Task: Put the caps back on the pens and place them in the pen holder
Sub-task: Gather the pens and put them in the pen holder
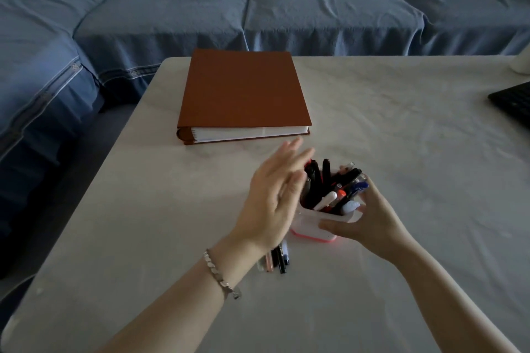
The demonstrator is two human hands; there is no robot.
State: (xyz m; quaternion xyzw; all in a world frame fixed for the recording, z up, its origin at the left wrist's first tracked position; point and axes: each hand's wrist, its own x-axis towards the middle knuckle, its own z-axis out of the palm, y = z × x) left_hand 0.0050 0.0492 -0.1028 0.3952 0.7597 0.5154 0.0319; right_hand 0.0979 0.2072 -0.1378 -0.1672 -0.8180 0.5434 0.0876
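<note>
Several pens stand in white pen holder, btwn both hands. Right hand wraps holder's right side, fingers curled on it. Left hand flat, fingers spread, just left of holder, holding nothing. Few loose pens lie under left wrist; print on them unreadable.

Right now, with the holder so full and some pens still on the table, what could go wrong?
1. The pen holder looks crowded, so pushing more in may knock leaning pens out.
2. The right hand grips only one side; the open left hand could tip it.
3. The loose pens lie partly under the left wrist and may roll if brushed.
</note>
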